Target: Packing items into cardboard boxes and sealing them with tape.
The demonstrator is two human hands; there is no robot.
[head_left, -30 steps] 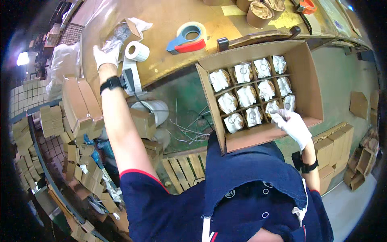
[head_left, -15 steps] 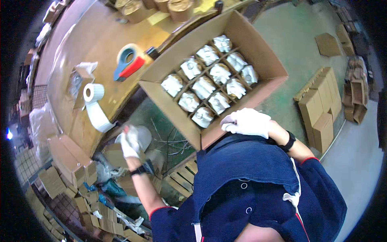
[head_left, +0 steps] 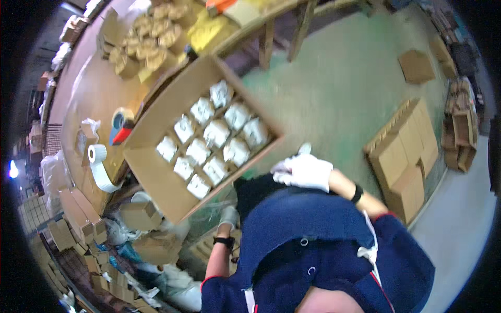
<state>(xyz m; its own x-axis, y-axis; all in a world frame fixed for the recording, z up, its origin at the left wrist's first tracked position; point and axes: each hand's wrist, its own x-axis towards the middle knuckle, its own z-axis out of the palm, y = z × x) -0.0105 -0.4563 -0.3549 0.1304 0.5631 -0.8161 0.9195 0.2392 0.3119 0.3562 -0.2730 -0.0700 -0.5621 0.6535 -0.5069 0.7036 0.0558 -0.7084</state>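
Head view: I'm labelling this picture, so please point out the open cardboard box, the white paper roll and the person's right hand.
Open cardboard box (head_left: pixel 156 180): head view, inside of its lower-left wall.
White paper roll (head_left: pixel 103 175): head view, its unwound strip.
Right hand (head_left: pixel 309 173): head view, middle of the white glove.

Cannot resolve fingers of left hand (head_left: pixel 228 215), blurred near box (head_left: pixel 156 183). Cannot settle contact or gap between right hand (head_left: pixel 305 172) and apron (head_left: pixel 292 214). Cannot identify items under white wraps (head_left: pixel 216 133), smeared at creases. Cannot count brown pots (head_left: pixel 125 65) on table (head_left: pixel 102 96), crowded and soft. Cannot see whole of orange object (head_left: pixel 222 5), cut off at upper edge. Cannot make out clutter (head_left: pixel 46 81) at far left, lost toward dark rim.
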